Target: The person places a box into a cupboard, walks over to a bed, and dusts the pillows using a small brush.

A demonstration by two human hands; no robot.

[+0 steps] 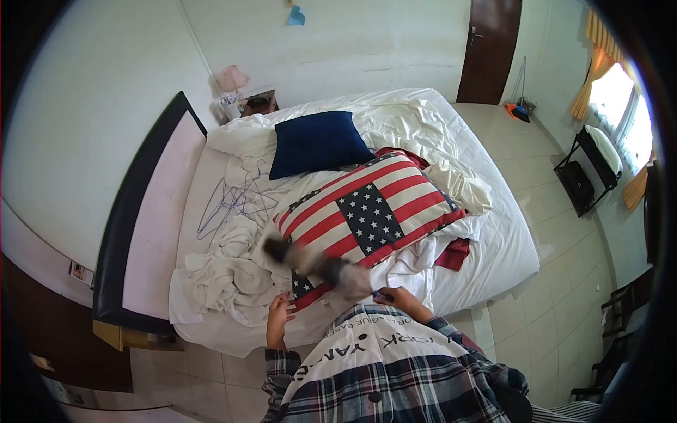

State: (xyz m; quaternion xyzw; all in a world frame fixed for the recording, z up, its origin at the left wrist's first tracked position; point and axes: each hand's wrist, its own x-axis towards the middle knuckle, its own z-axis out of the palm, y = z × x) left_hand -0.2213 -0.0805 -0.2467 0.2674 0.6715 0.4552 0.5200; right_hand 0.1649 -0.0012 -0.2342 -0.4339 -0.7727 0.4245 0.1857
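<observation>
My right hand [403,302] is closed on the end of a grey and black cloth item [321,268], which is smeared by motion and stretches up and left over the pillow. The near left corner of the stars-and-stripes pillow [370,211] lies beside my left hand [280,310], whose fingers are apart with nothing in them. Behind the striped pillow a dark blue pillow [317,143] rests on the rumpled white bedding.
Tangled hangers [236,202] and a bunched white cloth [229,276] lie on the bed's left side, near the dark-edged headboard [151,211]. A nightstand [261,103] with a pink lamp [233,78] stands behind. Right of the bed is a black rack [589,173].
</observation>
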